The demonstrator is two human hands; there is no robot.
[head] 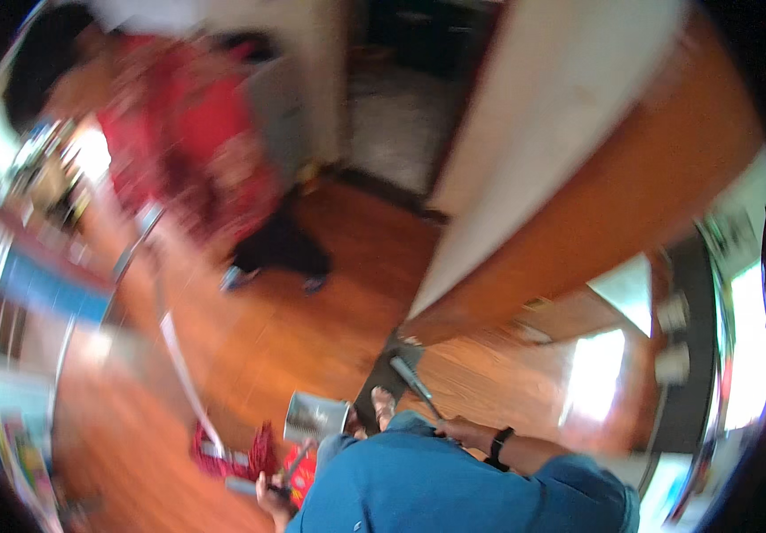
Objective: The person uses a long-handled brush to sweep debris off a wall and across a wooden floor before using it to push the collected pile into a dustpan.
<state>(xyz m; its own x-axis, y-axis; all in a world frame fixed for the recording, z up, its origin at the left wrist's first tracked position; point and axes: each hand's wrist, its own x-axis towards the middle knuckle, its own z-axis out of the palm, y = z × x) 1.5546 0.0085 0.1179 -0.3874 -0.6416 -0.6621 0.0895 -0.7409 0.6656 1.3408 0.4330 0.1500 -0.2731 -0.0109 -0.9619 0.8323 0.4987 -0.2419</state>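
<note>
My left hand (pixel 275 496), at the bottom left of the head view, is closed around the thin handle of a grey dustpan (pixel 316 416). The pan lies beyond that hand, near my feet. My right hand (pixel 456 430), with a dark band at the wrist, grips a dark rod with a grey end (pixel 411 376); its kind is unclear. A red mop head (pixel 233 453) with a long pale handle (pixel 180 360) lies left of the dustpan. Bright red material (pixel 301 470) shows between my left hand and my blue top. Motion blur hides the fingers' detail.
A person in red (pixel 190 133) is at the upper left, blurred, over the reddish wooden floor (pixel 256 346). A white wall end (pixel 523 133) with a brown panel (pixel 636 166) juts in from the upper right. A dark doorway (pixel 409 86) opens at the top. Blue furniture (pixel 53 283) stands left.
</note>
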